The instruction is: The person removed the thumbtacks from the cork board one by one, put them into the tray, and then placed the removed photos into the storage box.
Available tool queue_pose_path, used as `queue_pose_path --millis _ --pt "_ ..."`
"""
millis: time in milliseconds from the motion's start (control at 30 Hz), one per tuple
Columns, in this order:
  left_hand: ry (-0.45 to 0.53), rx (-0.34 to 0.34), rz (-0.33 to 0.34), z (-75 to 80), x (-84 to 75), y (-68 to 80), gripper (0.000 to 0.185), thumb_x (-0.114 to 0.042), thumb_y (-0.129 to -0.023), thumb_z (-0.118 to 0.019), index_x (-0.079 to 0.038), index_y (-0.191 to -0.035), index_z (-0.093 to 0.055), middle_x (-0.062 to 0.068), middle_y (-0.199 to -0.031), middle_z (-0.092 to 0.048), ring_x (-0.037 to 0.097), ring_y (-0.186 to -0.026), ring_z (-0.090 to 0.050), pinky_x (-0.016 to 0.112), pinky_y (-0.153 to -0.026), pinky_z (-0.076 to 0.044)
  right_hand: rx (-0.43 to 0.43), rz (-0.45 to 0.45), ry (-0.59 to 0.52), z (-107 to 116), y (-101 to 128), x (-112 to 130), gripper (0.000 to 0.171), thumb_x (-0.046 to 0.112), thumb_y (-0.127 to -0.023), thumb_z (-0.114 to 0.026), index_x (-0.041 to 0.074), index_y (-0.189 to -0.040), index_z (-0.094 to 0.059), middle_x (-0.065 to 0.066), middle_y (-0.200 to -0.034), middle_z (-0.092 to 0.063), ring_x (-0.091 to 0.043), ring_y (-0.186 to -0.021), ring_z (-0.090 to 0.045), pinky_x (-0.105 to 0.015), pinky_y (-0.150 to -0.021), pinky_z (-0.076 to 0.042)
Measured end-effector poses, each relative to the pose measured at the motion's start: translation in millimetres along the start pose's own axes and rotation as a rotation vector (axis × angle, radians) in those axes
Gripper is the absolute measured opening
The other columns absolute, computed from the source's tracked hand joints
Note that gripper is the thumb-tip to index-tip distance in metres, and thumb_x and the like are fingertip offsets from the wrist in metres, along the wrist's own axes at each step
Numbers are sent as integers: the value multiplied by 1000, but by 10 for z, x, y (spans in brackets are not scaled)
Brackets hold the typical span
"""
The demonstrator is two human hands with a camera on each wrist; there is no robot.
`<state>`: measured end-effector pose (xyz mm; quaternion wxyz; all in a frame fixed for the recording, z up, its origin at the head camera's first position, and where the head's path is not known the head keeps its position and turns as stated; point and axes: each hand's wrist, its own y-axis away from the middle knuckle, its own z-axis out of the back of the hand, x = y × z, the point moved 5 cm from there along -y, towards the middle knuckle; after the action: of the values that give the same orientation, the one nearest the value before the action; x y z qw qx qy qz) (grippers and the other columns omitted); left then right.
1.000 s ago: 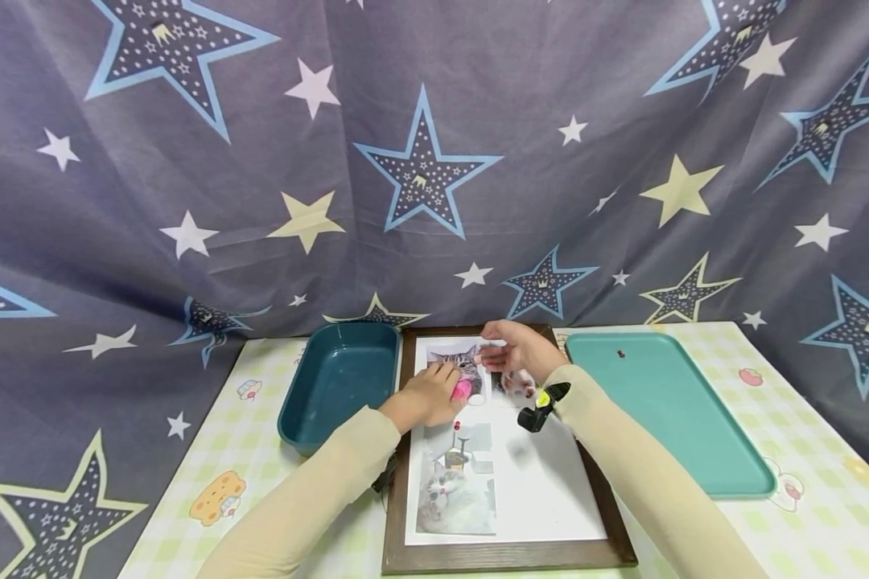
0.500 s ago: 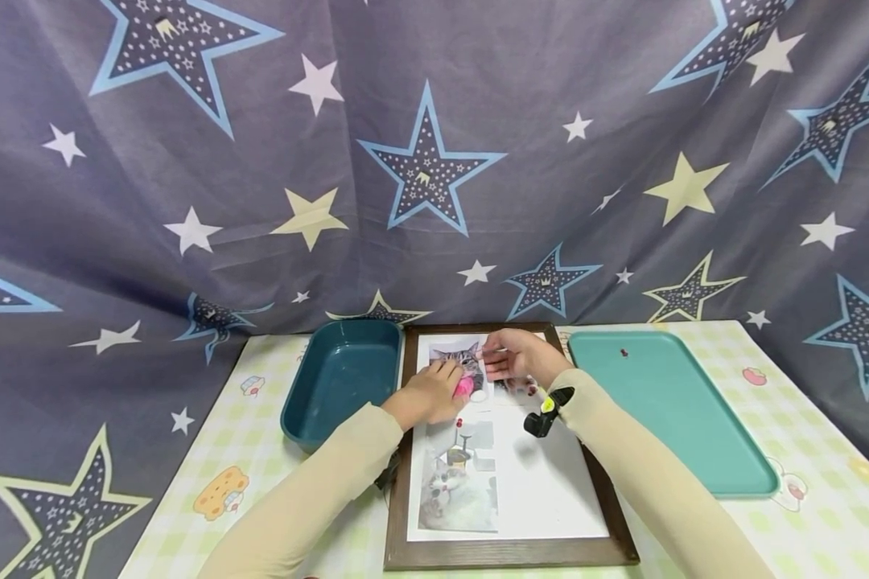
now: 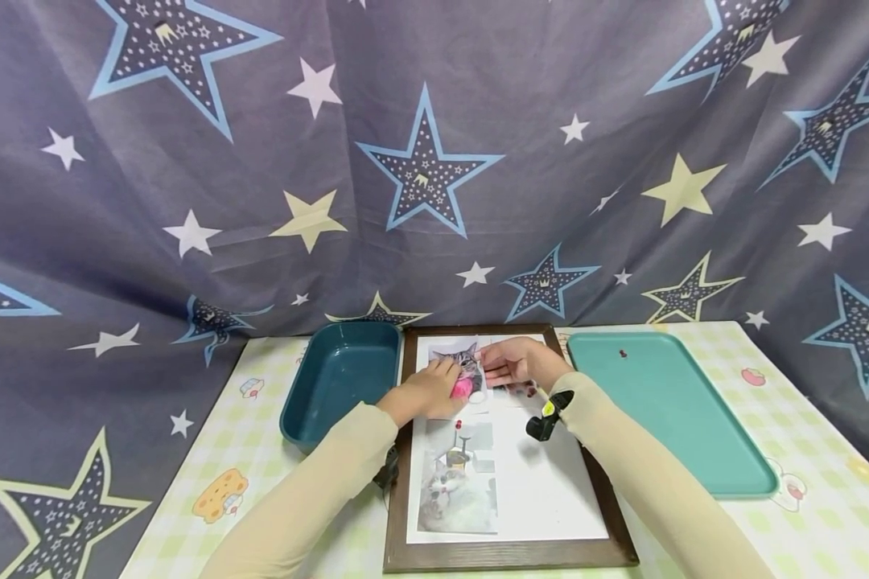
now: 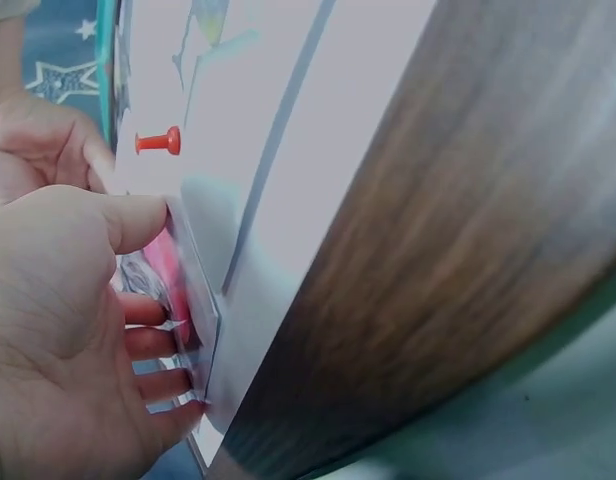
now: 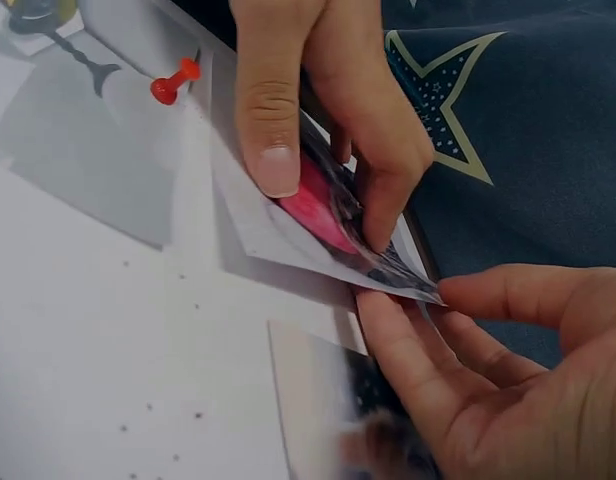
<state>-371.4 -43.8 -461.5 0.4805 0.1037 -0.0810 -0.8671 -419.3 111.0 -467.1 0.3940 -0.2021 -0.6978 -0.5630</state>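
Note:
A tabby cat photo with a pink patch (image 3: 476,384) is raised off the white board (image 3: 543,490) near its top left. My left hand (image 3: 429,390) grips this photo, thumb on one side and fingers curled over its face; the paper bows between them in the right wrist view. My right hand (image 5: 518,370) pinches a corner of the same photo, thumb above and fingers beneath. A second photo (image 5: 323,400) lies on the board under the right hand, mostly hidden in the head view. Below the left hand, a red push pin (image 3: 459,425) stands at the top of a white cat photo (image 3: 455,498).
A dark wooden frame (image 3: 510,555) borders the board. To its left stands a deep dark teal bin (image 3: 336,402). A flat green tray (image 3: 673,418) lies on the right, bearing one red push pin (image 3: 623,354). A starry curtain (image 3: 420,273) hangs behind the table.
My right hand has come down slightly toward the board at the cat photo's edge. More of the photo's lower right part shows. The left hand keeps nearly the same place.

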Motion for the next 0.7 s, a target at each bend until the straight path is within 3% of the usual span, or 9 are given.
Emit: queue_pose_path --millis 167,467,700 --pt "42 -19 -20 41 14 6 70 -40 -101 -53 2 -154 -35 21 -161 -31 37 -151 -29 43 -126 -27 10 30 27 -11 -29 -22 45 -4 -100 -51 4 -144 -46 -2 -82 -67 -14 -73 -66 -28 -77 -61" --pt "146 -36 -20 151 15 40 66 -35 -99 -55 3 -151 -41 20 -157 -40 36 -147 -38 45 -121 -36 -65 37 16 -16 -38 -54 50 -7 -97 -54 1 -146 -47 0 -74 -66 -11 -66 -65 -26 -72 -61" --pt "245 -68 -40 284 40 92 60 -32 -101 -57 -2 -151 -45 19 -160 -32 37 -147 -36 49 -119 -38 -86 34 6 -11 -47 -63 49 -8 -97 -55 1 -145 -47 2 -70 -67 -10 -62 -65 -24 -65 -60"
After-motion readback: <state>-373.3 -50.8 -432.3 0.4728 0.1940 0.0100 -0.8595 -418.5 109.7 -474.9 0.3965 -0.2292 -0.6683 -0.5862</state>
